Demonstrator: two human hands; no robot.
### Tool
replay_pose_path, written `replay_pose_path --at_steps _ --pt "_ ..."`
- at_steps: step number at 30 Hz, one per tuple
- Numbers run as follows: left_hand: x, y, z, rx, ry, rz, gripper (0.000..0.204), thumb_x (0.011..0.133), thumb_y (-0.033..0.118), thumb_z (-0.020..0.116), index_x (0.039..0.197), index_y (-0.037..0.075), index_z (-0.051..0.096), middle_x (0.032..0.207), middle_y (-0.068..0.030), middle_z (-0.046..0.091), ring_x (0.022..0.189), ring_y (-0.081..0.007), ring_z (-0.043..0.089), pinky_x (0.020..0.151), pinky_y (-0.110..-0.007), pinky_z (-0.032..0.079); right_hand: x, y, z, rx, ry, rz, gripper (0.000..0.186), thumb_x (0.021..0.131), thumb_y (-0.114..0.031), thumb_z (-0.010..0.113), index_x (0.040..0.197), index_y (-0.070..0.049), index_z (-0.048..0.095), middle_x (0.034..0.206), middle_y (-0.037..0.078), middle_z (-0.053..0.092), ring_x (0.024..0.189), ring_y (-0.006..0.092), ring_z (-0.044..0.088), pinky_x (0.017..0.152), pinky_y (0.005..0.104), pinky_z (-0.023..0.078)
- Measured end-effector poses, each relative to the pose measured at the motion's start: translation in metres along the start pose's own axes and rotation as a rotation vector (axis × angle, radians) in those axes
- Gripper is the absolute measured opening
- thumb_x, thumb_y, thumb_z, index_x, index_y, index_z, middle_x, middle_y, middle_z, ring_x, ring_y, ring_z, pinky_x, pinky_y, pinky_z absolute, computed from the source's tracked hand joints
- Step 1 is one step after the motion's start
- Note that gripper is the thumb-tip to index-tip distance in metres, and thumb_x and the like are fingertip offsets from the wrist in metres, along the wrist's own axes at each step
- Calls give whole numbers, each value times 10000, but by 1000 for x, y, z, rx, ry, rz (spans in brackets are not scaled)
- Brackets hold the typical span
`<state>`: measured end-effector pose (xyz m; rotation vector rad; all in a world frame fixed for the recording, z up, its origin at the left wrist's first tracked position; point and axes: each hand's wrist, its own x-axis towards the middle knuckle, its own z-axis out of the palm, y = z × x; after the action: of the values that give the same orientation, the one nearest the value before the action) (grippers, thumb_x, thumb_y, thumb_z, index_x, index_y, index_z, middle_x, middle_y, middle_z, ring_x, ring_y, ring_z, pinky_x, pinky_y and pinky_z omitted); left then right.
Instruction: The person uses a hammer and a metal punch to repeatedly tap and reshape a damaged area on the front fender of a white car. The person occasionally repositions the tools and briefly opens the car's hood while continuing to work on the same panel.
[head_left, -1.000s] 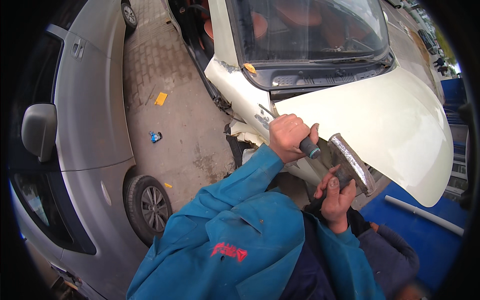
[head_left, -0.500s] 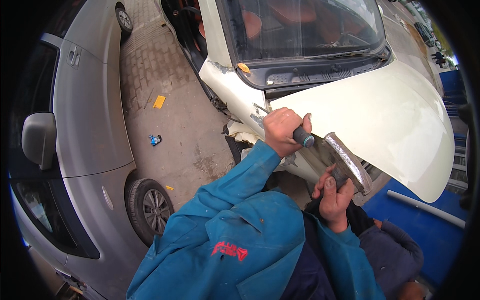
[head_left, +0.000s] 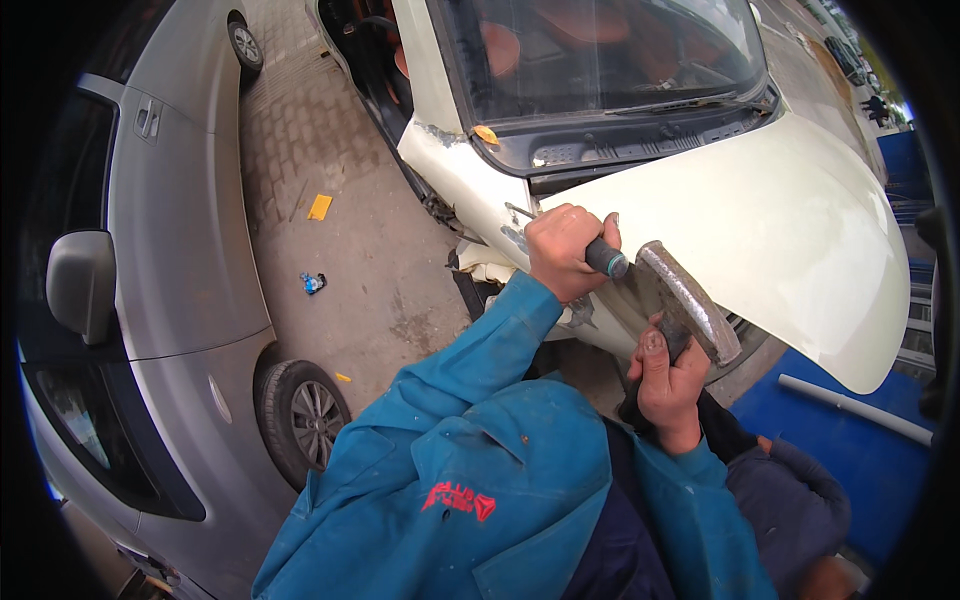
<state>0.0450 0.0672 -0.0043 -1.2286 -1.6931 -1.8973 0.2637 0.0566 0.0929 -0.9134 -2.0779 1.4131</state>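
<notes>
My left hand point(head_left: 568, 245) is closed around a dark cylindrical handle point(head_left: 607, 258) with a teal ring near its end. Its thumb sticks up beside the handle, and the rest of that tool is hidden. Lower and to the right, my right hand point(head_left: 668, 395) grips the dark stem of a tool with a slightly curved, worn metal bar point(head_left: 690, 302) across its top. Between the bar and the left handle there is a small gap. Both hands are in front of the cream car's front corner, next to its raised-edge hood point(head_left: 760, 235).
A silver vehicle point(head_left: 180, 240) stands on the left. The cream car's fender point(head_left: 470, 185) has scraped paint. A person in dark clothing point(head_left: 785, 500) is close at lower right, by a blue surface with a white pipe point(head_left: 855, 410). Yellow and blue litter point(head_left: 319, 207) lies on the paving.
The metal-barred tool has risen and shifted slightly, with my right hand under it. My left hand has moved a little upward with its handle. Both grips stay closed.
</notes>
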Motion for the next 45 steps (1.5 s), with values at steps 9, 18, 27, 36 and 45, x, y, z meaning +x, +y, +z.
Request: replay_pose_path --at_steps 9,18,27,36,45 --pt "1 -1 0 15 -29 -18 286 817 7 880 702 69 625 653 -118 609 540 -323 594 506 -435 452 -1 -3 -1 -108 -59 128 310 1184 -237 571 1308 44 531 867 79 574 651 130 574 624 302 508" --pt "-1 -1 4 21 -63 9 270 817 9 881 710 67 640 658 -122 621 544 -325 601 510 -435 459 -10 8 9 65 56 17 330 1177 -254 591 1314 35 511 845 66 567 642 131 560 635 296 509" --pt "-14 -7 6 34 -111 28 293 823 6 880 695 65 623 646 -125 597 546 -333 595 506 -442 450 -23 18 16 296 217 -157 325 1184 -286 569 1233 36 560 812 65 562 652 141 571 679 311 537" --pt "-16 -20 -53 107 -69 -50 342 817 18 851 663 65 549 614 -114 538 518 -327 544 490 -463 430 -38 45 14 126 40 -4 303 1161 -213 617 1281 56 549 878 73 598 642 127 582 603 286 507" --pt "-5 -6 -25 -91 -236 95 350 772 35 868 658 93 542 595 -87 536 505 -308 552 477 -435 419 -52 40 24 300 127 111 289 1148 -165 641 1337 44 574 856 37 629 679 86 594 633 263 505"
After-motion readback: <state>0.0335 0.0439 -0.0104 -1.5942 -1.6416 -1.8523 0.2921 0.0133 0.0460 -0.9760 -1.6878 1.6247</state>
